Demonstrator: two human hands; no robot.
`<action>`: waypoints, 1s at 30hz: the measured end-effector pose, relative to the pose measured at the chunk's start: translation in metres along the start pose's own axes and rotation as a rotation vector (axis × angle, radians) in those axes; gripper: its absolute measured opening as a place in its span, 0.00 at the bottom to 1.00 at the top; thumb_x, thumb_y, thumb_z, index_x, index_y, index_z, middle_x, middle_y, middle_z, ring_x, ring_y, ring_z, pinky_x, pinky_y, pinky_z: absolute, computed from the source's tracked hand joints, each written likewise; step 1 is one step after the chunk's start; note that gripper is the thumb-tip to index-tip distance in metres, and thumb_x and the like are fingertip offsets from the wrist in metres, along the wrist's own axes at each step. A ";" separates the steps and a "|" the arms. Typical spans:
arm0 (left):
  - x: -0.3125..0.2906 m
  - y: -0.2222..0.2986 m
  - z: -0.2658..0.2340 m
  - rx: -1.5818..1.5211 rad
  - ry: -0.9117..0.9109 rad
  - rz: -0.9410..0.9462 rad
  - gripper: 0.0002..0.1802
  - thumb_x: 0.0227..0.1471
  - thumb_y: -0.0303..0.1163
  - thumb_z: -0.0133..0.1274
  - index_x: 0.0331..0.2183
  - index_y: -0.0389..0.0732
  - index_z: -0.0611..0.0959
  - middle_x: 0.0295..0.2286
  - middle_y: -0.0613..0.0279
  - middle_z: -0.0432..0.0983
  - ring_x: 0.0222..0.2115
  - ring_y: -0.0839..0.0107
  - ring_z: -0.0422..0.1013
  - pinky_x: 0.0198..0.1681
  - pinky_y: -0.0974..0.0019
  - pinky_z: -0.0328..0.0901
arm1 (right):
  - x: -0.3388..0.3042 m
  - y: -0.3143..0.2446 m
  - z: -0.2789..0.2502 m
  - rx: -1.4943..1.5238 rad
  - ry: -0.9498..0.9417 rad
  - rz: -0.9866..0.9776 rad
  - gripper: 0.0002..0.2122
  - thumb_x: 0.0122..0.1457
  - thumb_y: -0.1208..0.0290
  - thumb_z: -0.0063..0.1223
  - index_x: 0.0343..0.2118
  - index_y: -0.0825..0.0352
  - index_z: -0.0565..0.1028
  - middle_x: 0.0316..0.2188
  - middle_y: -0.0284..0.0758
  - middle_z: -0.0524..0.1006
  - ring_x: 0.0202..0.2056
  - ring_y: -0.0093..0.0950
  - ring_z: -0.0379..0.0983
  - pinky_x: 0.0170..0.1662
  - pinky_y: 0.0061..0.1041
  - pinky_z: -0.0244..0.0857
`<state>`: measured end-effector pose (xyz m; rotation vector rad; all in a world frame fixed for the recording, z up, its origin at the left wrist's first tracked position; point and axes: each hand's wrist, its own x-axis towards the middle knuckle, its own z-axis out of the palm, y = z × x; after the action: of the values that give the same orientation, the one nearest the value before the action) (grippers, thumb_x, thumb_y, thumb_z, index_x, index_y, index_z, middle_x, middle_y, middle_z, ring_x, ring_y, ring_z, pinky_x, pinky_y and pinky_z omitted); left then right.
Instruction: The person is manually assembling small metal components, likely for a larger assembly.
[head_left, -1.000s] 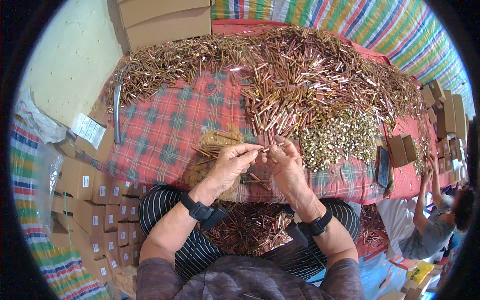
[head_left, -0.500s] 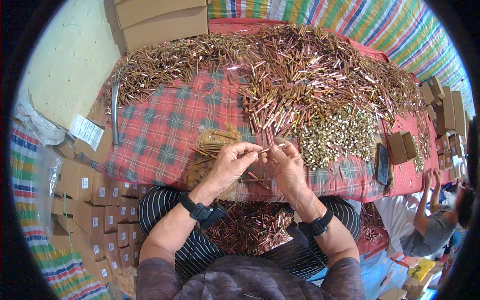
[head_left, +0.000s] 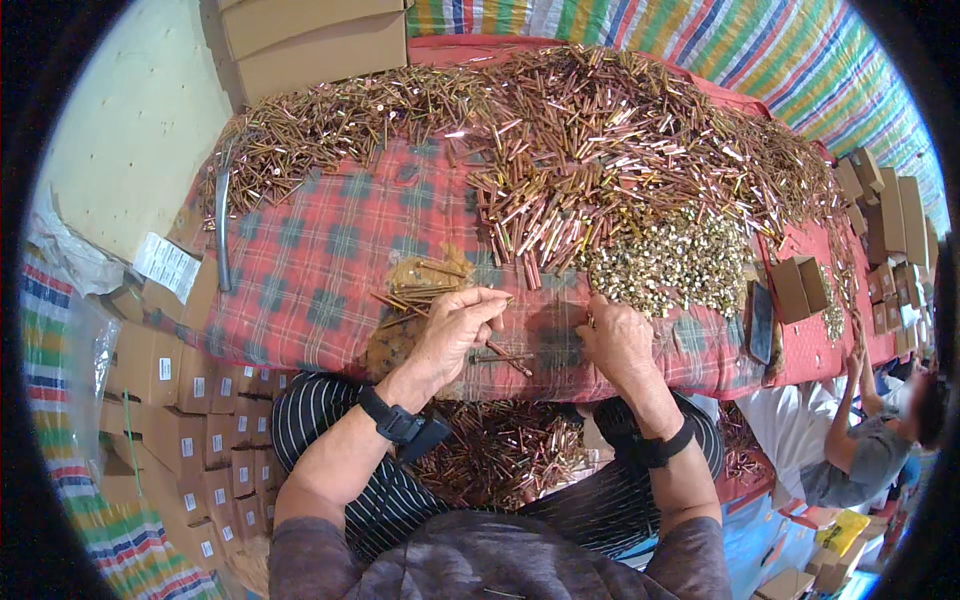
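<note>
My left hand [head_left: 458, 325] is closed in a pinch above the plaid cloth. Just past its fingertips a short end of a thin metal rod [head_left: 511, 300] shows; the rest is hidden by the fingers. My right hand [head_left: 622, 340] is curled at the near edge of a heap of small gold-coloured nuts [head_left: 675, 262]; what its fingers hold, if anything, cannot be made out. Between and beyond the hands, two copper-coloured tubes [head_left: 531, 270] lie side by side. Longer thin rods [head_left: 425, 290] rest near my left hand, and a few loose pieces [head_left: 505, 357] lie below it.
A broad heap of copper-coloured rods and tubes [head_left: 590, 140] covers the far side of the plaid cloth [head_left: 300, 250]. A curved metal bar [head_left: 222, 220] lies left. At right are a dark flat block [head_left: 761, 325] and an open carton [head_left: 800, 288]. Stacked cartons [head_left: 160, 400] stand left; another person [head_left: 850, 450] sits right.
My hands have moved apart. The right went from the rod it held together with the left to the edge of the nut heap; the left stayed nearly in place, still pinched.
</note>
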<state>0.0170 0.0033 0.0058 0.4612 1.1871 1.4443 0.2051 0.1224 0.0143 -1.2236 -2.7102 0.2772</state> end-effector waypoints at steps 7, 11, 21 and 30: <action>0.002 -0.003 0.000 -0.002 0.003 0.039 0.06 0.50 0.26 0.51 0.32 0.35 0.77 0.20 0.68 0.70 0.16 0.86 0.59 0.17 0.83 0.51 | 0.006 0.003 0.013 0.022 0.079 -0.057 0.05 0.46 0.77 0.51 0.26 0.69 0.69 0.24 0.45 0.73 0.29 0.44 0.73 0.31 0.38 0.67; 0.000 -0.002 0.001 -0.065 0.000 0.030 0.05 0.48 0.24 0.51 0.31 0.36 0.76 0.20 0.68 0.69 0.16 0.87 0.58 0.17 0.83 0.51 | 0.009 -0.009 0.008 0.302 0.135 -0.145 0.05 0.48 0.77 0.51 0.28 0.71 0.70 0.24 0.42 0.74 0.28 0.38 0.74 0.30 0.32 0.68; -0.002 0.002 0.001 -0.155 -0.031 -0.015 0.01 0.47 0.24 0.50 0.27 0.39 0.75 0.18 0.69 0.66 0.13 0.87 0.54 0.14 0.82 0.48 | 0.007 -0.058 0.009 1.591 -0.194 0.154 0.04 0.57 0.79 0.47 0.33 0.71 0.73 0.27 0.30 0.75 0.28 0.17 0.70 0.35 0.16 0.66; -0.002 0.000 -0.006 -0.089 -0.020 -0.003 0.04 0.46 0.25 0.51 0.22 0.40 0.74 0.17 0.70 0.66 0.14 0.85 0.56 0.15 0.81 0.48 | 0.003 -0.063 0.016 1.544 -0.197 0.110 0.02 0.55 0.80 0.50 0.31 0.70 0.73 0.25 0.27 0.75 0.26 0.15 0.68 0.30 0.15 0.63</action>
<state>0.0132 -0.0007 0.0038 0.4108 1.1027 1.4802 0.1543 0.0820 0.0137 -0.7414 -1.5352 1.9983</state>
